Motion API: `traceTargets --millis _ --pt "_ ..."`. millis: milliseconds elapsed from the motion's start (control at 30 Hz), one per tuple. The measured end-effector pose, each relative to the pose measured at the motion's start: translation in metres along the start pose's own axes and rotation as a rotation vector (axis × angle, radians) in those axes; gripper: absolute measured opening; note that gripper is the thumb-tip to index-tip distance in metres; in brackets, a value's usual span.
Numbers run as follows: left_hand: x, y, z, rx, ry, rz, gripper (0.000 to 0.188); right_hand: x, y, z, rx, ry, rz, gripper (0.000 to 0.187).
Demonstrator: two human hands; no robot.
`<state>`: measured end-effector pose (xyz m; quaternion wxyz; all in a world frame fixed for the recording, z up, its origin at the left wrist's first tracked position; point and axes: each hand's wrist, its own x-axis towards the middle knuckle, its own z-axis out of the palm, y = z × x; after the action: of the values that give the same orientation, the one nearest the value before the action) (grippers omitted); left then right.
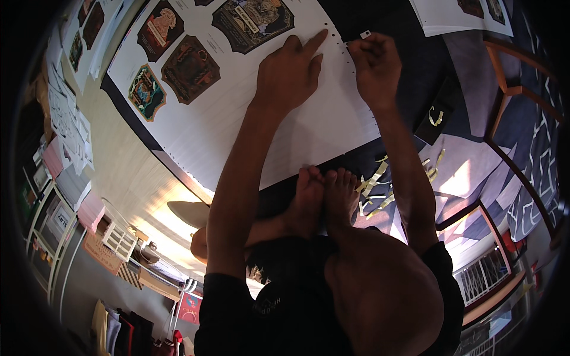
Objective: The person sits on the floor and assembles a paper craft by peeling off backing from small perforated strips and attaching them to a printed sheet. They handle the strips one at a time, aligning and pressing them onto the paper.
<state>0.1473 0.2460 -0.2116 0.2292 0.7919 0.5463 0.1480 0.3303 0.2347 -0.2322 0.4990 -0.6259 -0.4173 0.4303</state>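
A large white printed sheet (237,101) with several dark ornate label pictures lies on a dark mat (409,65) on the floor. My left hand (291,68) presses flat on the sheet near its perforated right edge, index finger stretched out. My right hand (374,62) pinches a small pale strip (365,34) at that same edge, fingers closed around it. My bare feet (323,199) rest at the sheet's near edge, below both hands.
Several torn pale strips (377,178) lie scattered on the mat right of my feet. A second printed sheet (457,15) sits at the top right. A wooden chair (513,89) stands at the right. Paper stacks (68,127) and shelves line the left.
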Motion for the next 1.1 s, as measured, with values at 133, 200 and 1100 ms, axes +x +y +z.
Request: traceTargets --millis 133,200,1100 --pt "-0.004 -0.006 0.003 -0.153 0.067 -0.033 0.061 0.001 0.000 0.004 -0.100 0.038 -0.042 0.023" --pt "-0.004 -0.006 0.003 -0.186 0.066 -0.054 0.064 0.001 -0.001 0.003 -0.180 0.056 -0.054 0.022" --pt "-0.013 0.004 0.000 -0.096 0.056 0.063 0.053 0.000 0.006 0.014 -0.495 0.020 -0.286 0.017"
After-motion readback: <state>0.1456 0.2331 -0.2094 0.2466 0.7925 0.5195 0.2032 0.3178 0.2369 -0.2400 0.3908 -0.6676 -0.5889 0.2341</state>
